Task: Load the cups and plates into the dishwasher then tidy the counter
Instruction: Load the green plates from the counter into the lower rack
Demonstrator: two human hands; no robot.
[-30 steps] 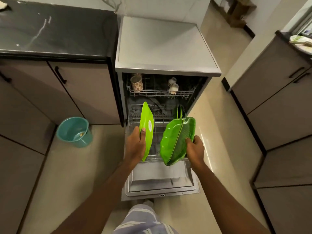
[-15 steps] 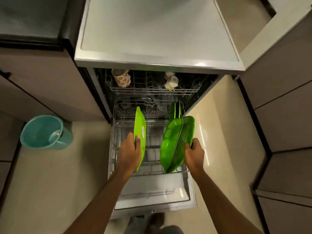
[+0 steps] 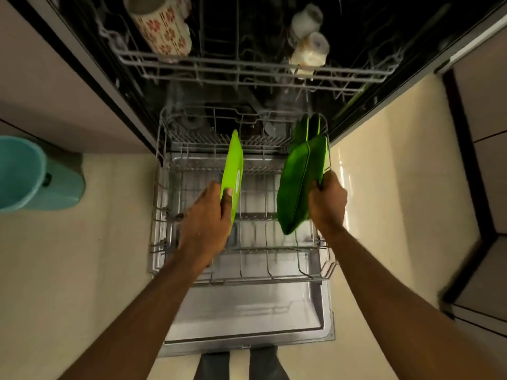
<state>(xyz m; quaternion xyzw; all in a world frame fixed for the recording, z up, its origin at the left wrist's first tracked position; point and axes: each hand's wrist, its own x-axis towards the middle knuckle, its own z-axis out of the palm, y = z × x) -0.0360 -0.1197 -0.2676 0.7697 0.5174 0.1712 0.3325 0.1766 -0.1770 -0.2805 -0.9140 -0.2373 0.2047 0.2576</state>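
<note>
My left hand [image 3: 204, 220] grips a light green round plate [image 3: 233, 165] on edge, upright over the middle of the pulled-out lower rack [image 3: 241, 278]. My right hand [image 3: 327, 202] holds a dark green leaf-shaped plate [image 3: 297, 182] on edge at the rack's right side. Behind it, two green plates [image 3: 310, 127] stand in the rack's back right corner. In the upper rack [image 3: 247, 69] lie a flower-patterned mug [image 3: 162, 26] at the left and two pale cups [image 3: 310, 48] at the right.
The open dishwasher door [image 3: 247, 316] lies flat below the rack, close to my feet. A teal bucket [image 3: 30, 174] stands on the floor at the left. Cabinet fronts [image 3: 488, 133] line the right side.
The view has dropped and closed in on the dishwasher. Both hands have lowered their plates toward the lower rack, still holding them.
</note>
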